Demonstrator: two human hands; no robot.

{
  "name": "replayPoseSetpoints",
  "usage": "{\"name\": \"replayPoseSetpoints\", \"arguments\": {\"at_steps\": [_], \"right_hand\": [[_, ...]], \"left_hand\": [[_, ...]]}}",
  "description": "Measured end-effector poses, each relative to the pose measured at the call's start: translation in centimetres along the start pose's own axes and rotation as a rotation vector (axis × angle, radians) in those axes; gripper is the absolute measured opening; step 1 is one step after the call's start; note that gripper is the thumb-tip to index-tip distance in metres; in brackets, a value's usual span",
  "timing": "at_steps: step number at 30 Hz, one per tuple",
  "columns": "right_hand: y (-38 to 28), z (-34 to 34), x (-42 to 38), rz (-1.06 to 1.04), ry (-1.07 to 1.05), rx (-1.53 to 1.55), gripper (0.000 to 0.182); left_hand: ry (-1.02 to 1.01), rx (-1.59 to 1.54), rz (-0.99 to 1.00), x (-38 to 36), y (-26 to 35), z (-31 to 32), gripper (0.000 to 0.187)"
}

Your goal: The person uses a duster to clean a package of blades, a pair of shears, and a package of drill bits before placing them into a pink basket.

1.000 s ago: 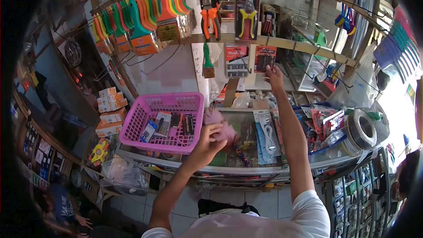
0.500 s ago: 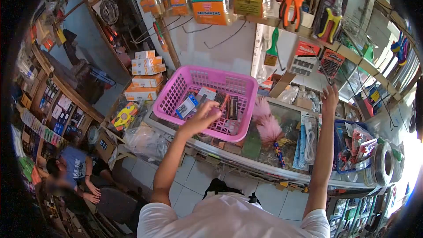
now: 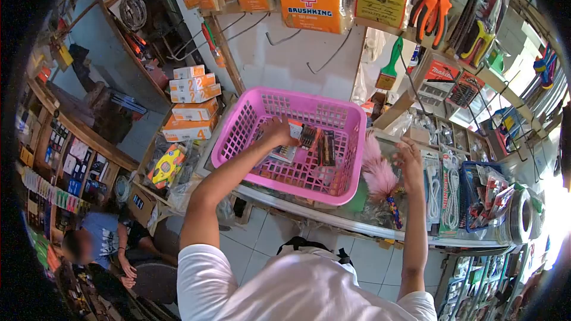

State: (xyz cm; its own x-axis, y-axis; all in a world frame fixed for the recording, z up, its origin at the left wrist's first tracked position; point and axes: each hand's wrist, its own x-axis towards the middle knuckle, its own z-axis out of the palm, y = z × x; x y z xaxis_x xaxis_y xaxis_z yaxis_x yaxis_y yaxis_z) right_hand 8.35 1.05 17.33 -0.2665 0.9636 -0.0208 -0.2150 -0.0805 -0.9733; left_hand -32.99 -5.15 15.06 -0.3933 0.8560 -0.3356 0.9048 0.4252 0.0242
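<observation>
A pink plastic basket [image 3: 355, 142] stands on the glass counter. Inside it lie several small packs, among them a dark one [image 3: 326, 148] and a pale one [image 3: 284, 154]. My left hand [image 3: 278, 133] reaches down into the basket over the packs, fingers spread; its palm side is hidden. To the basket's right my right hand [image 3: 408, 156] is raised above the counter, fingers apart and slightly bent, with nothing visible in it. Near it lies a pink feather duster [image 3: 380, 177] with a patterned handle.
Brushes [image 3: 316, 9], orange-handled pliers [image 3: 433, 16] and wire hooks hang ahead. Orange-white boxes [image 3: 189, 126] and a yellow item [image 3: 167, 166] are left of the basket. A blue basket [image 3: 467, 202] and a wire coil [image 3: 519, 217] are right. A person [image 3: 98, 238] sits at lower left.
My left hand has moved left and lower over the packs in the basket. My right hand has come down from near the hanging packs toward the counter. The view has shifted slightly.
</observation>
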Motion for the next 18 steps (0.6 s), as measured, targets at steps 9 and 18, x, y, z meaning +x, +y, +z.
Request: {"name": "replayPoseSetpoints", "arguments": {"at_steps": [9,18], "right_hand": [[1.8,0.8,-1.2,0.074,-0.053,-0.063,0.027],[2.5,-0.1,-3.3,0.100,0.074,-0.114,0.021]], "left_hand": [[-0.072,-0.098,0.282,9.0,-4.4,2.9,0.111],[0.000,-0.395,0.504,8.9,-7.8,1.5,0.064]]}}
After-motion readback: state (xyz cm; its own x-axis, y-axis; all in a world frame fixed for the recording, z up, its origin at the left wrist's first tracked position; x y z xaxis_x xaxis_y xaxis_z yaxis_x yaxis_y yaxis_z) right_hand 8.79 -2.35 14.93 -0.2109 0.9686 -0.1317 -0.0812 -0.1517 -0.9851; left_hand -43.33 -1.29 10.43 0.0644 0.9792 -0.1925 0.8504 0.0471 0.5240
